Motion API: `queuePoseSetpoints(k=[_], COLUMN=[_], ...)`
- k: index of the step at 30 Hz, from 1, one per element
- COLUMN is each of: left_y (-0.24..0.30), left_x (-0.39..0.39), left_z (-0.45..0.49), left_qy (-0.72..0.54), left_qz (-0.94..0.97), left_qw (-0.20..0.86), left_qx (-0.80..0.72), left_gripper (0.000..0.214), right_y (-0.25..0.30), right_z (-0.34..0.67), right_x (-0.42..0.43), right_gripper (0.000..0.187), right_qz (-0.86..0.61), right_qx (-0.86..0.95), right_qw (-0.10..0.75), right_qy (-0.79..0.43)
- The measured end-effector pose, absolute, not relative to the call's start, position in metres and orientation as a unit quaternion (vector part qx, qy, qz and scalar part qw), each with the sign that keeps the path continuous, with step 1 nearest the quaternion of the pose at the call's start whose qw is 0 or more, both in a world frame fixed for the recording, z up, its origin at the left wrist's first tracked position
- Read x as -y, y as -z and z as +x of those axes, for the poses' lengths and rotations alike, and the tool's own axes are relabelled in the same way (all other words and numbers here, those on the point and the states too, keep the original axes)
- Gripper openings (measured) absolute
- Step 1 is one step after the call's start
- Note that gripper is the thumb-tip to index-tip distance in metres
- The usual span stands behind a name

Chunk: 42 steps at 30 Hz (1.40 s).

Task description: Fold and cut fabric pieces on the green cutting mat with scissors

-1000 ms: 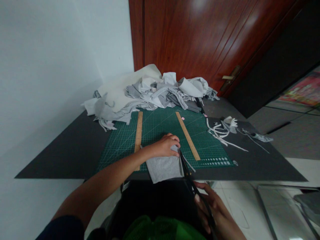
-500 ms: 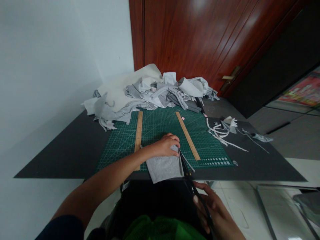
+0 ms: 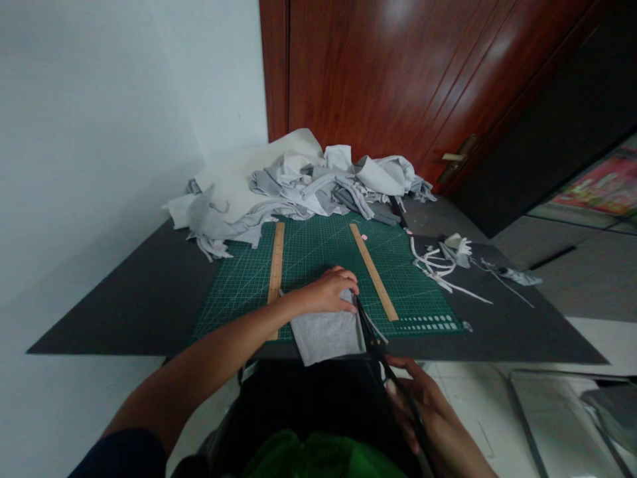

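A piece of grey fabric (image 3: 328, 337) lies at the front edge of the table, its near end hanging slightly over. My left hand (image 3: 334, 291) is closed on its far right part, fingers bent over the cloth. Black scissors (image 3: 372, 335) run along the fabric's right edge, blades pointing away from me and their tips close to my left fingers. Below the table edge, my right hand (image 3: 421, 401) grips the scissors' handles. A thin cut strip (image 3: 377, 328) of grey cloth lies just right of the blades.
Under the fabric is a green cutting mat (image 3: 318, 249) with a left wooden ruler (image 3: 276, 262) and a right wooden ruler (image 3: 373, 272). A heap of grey and white cloth (image 3: 298, 186) lies at the back. Narrow scraps (image 3: 438, 265) lie to the right, near a wooden door (image 3: 378, 79).
My right hand has shifted slightly to the right, with the scissors' handles. My left hand and the grey fabric stay in place.
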<state>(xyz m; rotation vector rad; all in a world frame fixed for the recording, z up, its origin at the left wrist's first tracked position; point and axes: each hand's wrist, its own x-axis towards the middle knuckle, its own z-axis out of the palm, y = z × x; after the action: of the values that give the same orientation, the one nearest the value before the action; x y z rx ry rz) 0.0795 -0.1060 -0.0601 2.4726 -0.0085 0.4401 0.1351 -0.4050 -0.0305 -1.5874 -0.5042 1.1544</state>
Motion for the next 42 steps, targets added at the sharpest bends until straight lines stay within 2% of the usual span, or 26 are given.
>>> queuePoseSetpoints(k=[9,16,30,38,42], left_y=[0.0567,0.0619,0.0579,0.0605,0.0605], left_x=[0.1085,0.1071,0.1090,0.1084,0.1082], left_z=[0.0787,0.0781,0.0787,0.0789,0.0797], left_qy=[-0.163,-0.178,-0.159,-0.168,-0.175], left_qz=[0.939,0.938,0.940,0.939,0.939], left_qw=[0.302,0.296,0.302,0.299,0.296], left_qx=[-0.025,0.011,-0.012,-0.004,-0.002], left_gripper=[0.051,0.033,0.027,0.034,0.047], right_y=[0.0313,0.0293,0.0255,0.0298,0.0278], right_z=[0.1316,0.1356,0.1327,0.1366,0.1342], right_x=[0.4010,0.4036,0.4045,0.4052,0.4048], right_gripper=[0.066,0.065,0.066,0.067,0.067], right_qz=[-0.672,-0.672,-0.674,-0.675,-0.679], right_qx=[0.216,0.209,0.214,0.225,0.218], right_qw=[0.541,0.522,0.537,0.521,0.522], right_qy=[-0.457,-0.482,-0.460,-0.472,-0.468])
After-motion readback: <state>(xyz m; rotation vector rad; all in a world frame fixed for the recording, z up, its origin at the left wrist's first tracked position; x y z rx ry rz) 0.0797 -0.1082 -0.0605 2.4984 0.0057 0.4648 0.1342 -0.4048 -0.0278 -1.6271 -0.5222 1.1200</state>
